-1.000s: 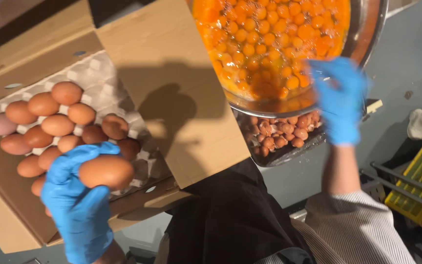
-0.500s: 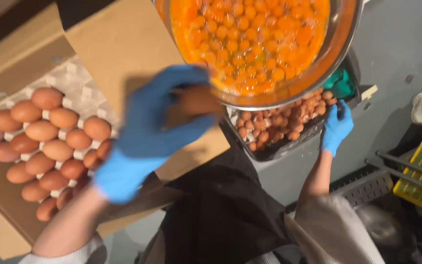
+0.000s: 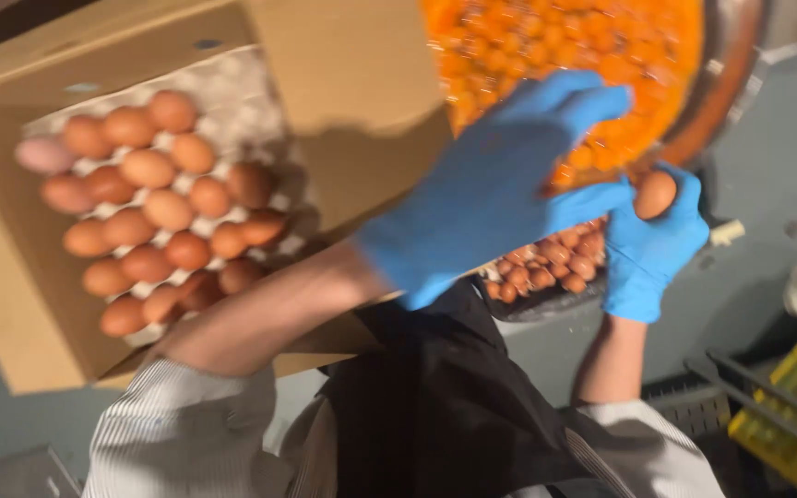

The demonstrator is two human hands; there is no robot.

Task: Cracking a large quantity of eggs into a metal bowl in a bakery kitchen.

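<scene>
Head view: the right hand (image 3: 652,244), in a blue glove, is closed around 1 brown egg (image 3: 654,194) at the rim of the big metal bowl (image 3: 740,69) full of yolks. The left hand (image 3: 500,189), also gloved, reaches across just beside that egg; I cannot tell if it grips anything. Under both hands sits a tray of eggshells (image 3: 546,267). Far to the left of the grip, a cardboard box (image 3: 11,304) holds rows of brown eggs (image 3: 154,212)

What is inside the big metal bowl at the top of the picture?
The metal bowl holds many orange egg yolks in liquid. The left hand, in a blue glove, covers its lower part, so the contents there cannot be seen. The right hand holds a brown egg at the rim.
</scene>
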